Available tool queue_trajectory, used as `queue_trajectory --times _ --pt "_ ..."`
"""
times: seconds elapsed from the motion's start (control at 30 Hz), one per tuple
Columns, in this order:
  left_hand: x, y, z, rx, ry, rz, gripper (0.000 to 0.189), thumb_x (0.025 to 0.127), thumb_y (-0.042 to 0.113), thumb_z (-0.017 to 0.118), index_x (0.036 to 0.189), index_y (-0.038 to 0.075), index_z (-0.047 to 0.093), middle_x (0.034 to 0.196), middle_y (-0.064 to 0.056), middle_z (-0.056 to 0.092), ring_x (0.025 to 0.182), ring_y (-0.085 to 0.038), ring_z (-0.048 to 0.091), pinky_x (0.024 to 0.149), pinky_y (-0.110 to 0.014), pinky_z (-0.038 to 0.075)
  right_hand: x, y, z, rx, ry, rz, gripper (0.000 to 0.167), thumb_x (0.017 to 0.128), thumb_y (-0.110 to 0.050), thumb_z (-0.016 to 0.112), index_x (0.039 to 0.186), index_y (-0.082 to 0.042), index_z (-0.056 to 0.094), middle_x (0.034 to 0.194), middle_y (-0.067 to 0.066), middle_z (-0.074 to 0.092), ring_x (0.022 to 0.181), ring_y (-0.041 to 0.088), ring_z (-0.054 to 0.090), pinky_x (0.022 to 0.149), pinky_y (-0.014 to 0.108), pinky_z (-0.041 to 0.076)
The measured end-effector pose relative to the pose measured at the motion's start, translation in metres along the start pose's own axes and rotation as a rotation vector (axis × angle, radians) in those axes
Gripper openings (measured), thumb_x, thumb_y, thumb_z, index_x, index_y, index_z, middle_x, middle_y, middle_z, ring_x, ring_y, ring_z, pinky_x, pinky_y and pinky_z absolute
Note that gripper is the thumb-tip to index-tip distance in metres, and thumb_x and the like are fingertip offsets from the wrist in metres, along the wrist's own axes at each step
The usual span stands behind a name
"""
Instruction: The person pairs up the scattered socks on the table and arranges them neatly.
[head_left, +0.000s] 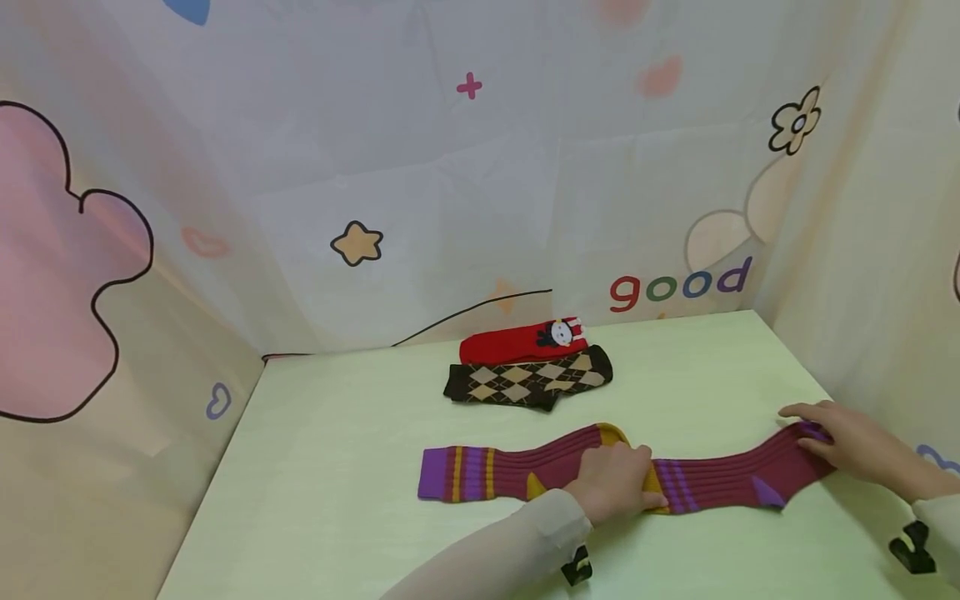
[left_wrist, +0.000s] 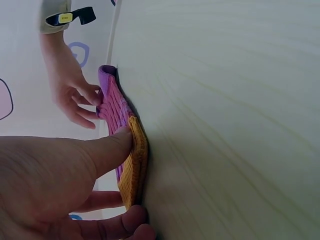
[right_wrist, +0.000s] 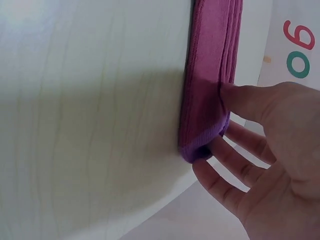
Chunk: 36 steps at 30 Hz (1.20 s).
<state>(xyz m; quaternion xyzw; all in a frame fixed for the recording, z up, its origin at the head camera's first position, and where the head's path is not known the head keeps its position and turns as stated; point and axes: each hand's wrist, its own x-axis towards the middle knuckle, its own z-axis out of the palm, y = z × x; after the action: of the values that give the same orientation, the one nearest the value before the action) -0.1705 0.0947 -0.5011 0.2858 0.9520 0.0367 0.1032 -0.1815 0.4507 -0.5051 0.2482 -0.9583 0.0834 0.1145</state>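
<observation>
Two maroon ribbed socks lie end to end across the table. The left sock (head_left: 510, 473) has a purple cuff, yellow stripes and a yellow heel and toe; the left hand partly covers it. The right sock (head_left: 723, 483) has a yellow cuff, purple stripes and a purple heel and toe. My left hand (head_left: 611, 482) grips the right sock's yellow cuff, thumb at one edge and fingers at the other in the left wrist view. At the other end, my right hand (head_left: 855, 442) holds the purple toe (right_wrist: 200, 145) between thumb and fingers.
Behind these lie a brown argyle sock (head_left: 525, 382) and, just beyond it, a red sock (head_left: 498, 345) with a white cartoon face. A printed curtain (head_left: 450, 183) hangs along the back and sides of the pale green table (head_left: 322, 433).
</observation>
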Motion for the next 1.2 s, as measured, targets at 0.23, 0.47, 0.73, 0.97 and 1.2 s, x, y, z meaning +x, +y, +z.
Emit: queue_trajectory --times 0.23,0.47,0.73,0.97,1.2 --pt "0.001 0.003 0.0 -0.004 0.004 -0.013 0.048 0.085 0.067 0.071 0.101 0.023 0.057 0.077 0.008 0.057 0.063 -0.008 0.05 0.054 -0.031 0.043 -0.006 0.006 0.0 -0.014 -0.049 0.055 0.036 0.073 0.006 0.086 0.105 0.001 0.07 0.09 0.009 0.069 0.077 0.026 0.064 0.066 0.042 0.055" --pt "0.002 0.007 0.0 0.007 -0.01 -0.036 0.05 0.083 0.068 0.07 0.103 0.024 0.057 0.078 0.009 0.058 0.063 -0.009 0.051 0.054 -0.032 0.044 -0.009 0.013 0.0 0.006 -0.084 0.082 0.032 0.076 0.006 0.083 0.105 0.005 0.07 0.093 0.015 0.071 0.08 0.032 0.066 0.07 0.049 0.056" --pt "0.003 0.008 -0.001 0.015 -0.014 -0.056 0.05 0.082 0.069 0.072 0.104 0.026 0.056 0.08 0.009 0.06 0.064 -0.009 0.052 0.056 -0.033 0.044 -0.01 0.012 -0.001 0.043 -0.149 0.166 0.03 0.081 0.005 0.079 0.109 0.007 0.069 0.089 0.015 0.065 0.078 0.03 0.062 0.067 0.048 0.054" --pt "0.003 0.009 -0.001 0.004 -0.018 -0.053 0.05 0.083 0.068 0.072 0.103 0.025 0.056 0.079 0.009 0.06 0.063 -0.01 0.052 0.055 -0.032 0.044 -0.01 0.011 -0.001 0.039 -0.146 0.176 0.029 0.081 0.005 0.079 0.108 0.007 0.069 0.088 0.015 0.065 0.077 0.029 0.061 0.066 0.048 0.055" --pt "0.008 0.007 -0.002 -0.082 -0.043 -0.077 0.048 0.081 0.064 0.077 0.099 0.023 0.058 0.075 0.008 0.055 0.062 -0.011 0.052 0.057 -0.03 0.043 -0.01 0.011 -0.001 0.023 -0.117 0.156 0.03 0.079 0.005 0.081 0.106 0.006 0.07 0.086 0.013 0.064 0.075 0.026 0.06 0.064 0.045 0.054"
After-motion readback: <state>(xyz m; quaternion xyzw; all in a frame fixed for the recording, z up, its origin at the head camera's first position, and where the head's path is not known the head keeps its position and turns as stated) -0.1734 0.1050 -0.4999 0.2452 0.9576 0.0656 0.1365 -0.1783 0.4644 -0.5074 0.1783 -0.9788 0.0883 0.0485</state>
